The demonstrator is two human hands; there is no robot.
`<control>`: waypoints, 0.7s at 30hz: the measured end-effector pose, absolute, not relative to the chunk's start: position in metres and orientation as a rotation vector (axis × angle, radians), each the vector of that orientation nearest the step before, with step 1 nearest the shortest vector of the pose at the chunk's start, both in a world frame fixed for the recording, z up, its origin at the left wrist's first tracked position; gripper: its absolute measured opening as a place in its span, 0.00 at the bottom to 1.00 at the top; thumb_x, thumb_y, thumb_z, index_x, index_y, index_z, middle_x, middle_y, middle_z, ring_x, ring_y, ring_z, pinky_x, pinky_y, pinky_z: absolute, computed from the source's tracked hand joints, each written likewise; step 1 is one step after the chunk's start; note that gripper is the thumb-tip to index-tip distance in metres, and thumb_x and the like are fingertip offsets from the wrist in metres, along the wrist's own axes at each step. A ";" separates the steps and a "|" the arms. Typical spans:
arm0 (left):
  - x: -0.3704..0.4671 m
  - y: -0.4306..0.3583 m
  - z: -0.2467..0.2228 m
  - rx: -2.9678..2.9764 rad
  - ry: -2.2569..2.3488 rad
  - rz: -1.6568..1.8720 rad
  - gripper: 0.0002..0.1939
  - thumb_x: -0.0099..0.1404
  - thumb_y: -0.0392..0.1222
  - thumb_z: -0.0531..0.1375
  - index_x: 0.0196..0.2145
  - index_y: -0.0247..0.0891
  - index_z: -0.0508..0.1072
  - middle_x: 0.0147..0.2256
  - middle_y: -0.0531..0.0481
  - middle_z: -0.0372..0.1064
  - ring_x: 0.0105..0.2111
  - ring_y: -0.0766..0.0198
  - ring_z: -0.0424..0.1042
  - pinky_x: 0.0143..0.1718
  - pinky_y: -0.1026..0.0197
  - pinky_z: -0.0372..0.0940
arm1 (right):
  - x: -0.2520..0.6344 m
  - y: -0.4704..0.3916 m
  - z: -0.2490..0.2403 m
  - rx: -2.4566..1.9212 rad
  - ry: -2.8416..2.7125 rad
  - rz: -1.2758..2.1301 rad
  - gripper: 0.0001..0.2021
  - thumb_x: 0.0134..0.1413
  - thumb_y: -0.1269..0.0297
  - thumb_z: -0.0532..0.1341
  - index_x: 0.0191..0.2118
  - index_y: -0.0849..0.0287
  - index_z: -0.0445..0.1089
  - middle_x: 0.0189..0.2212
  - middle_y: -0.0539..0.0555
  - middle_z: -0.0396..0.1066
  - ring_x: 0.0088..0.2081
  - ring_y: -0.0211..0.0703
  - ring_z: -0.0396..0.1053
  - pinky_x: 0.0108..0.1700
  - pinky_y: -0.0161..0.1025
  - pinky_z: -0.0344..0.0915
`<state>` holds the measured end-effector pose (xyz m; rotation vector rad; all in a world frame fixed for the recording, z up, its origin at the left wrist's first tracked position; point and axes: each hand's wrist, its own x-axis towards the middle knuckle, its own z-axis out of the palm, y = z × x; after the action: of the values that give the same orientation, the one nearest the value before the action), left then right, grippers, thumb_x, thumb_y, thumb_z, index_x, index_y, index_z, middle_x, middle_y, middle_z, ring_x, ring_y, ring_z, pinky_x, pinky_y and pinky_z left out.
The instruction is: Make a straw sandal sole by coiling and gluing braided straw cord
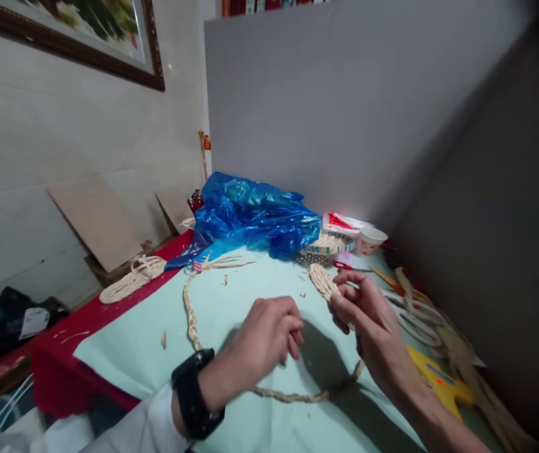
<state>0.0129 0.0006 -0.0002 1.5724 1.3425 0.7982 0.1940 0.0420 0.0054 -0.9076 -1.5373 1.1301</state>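
Note:
My right hand point(368, 314) grips a flat oval coil of braided straw point(322, 281) between thumb and fingers, with the coil's rounded end pointing up and left. A loose straw braid point(297, 397) runs from below that hand in a wide loop across the table. It passes behind my left wrist and rises to a pink clip point(197, 267), where the straw ends fan out. Left of the coil and apart from it, my left hand point(269, 330) hovers over the loop with its fingers curled in. Nothing shows in them, and they are slightly blurred.
A crumpled blue plastic bag point(255, 214) lies at the back. Beside it are a round basket point(330, 243), a paper cup point(372, 240) and red-handled scissors point(343, 266). A yellow glue gun point(439, 380) lies right. A woven straw sole point(132, 280) rests at the left edge.

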 end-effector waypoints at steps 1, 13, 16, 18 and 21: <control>0.018 -0.010 -0.004 1.611 1.327 0.788 0.07 0.74 0.40 0.58 0.41 0.36 0.75 0.30 0.53 0.74 0.27 0.65 0.74 0.29 0.60 0.71 | 0.195 0.042 0.006 -0.910 -1.532 1.129 0.13 0.60 0.53 0.64 0.43 0.53 0.62 0.24 0.43 0.60 0.24 0.37 0.54 0.25 0.35 0.52; -0.034 -0.065 0.005 1.738 1.913 1.079 0.18 0.71 0.46 0.51 0.22 0.45 0.64 0.19 0.55 0.64 0.20 0.61 0.62 0.28 0.58 0.56 | 0.188 0.038 0.002 -0.925 -1.615 1.147 0.12 0.61 0.53 0.62 0.43 0.53 0.61 0.24 0.43 0.60 0.24 0.37 0.54 0.25 0.36 0.52; -0.090 -0.080 -0.001 1.655 2.194 1.156 0.16 0.68 0.50 0.55 0.24 0.45 0.71 0.22 0.52 0.69 0.25 0.56 0.67 0.33 0.56 0.60 | 0.189 0.038 0.001 -0.924 -1.644 1.151 0.13 0.61 0.52 0.62 0.43 0.53 0.61 0.25 0.44 0.61 0.25 0.37 0.55 0.26 0.37 0.53; -0.118 -0.087 -0.006 1.655 2.244 1.131 0.15 0.61 0.53 0.63 0.20 0.45 0.73 0.27 0.46 0.74 0.34 0.50 0.73 0.40 0.54 0.64 | 0.189 0.039 0.000 -0.923 -1.657 1.140 0.14 0.61 0.51 0.62 0.44 0.53 0.61 0.26 0.44 0.61 0.25 0.38 0.55 0.27 0.37 0.54; -0.136 -0.096 -0.009 1.691 2.140 1.045 0.10 0.55 0.53 0.68 0.27 0.46 0.82 0.43 0.41 0.82 0.50 0.42 0.74 0.55 0.50 0.65 | 0.189 0.040 -0.002 -0.925 -1.668 1.111 0.14 0.61 0.51 0.61 0.44 0.53 0.60 0.26 0.44 0.61 0.26 0.39 0.56 0.28 0.38 0.54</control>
<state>-0.1355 -0.0958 -0.0086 1.6909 2.1404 1.0448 0.1892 0.0404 -0.0017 -0.9246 -1.6682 1.1113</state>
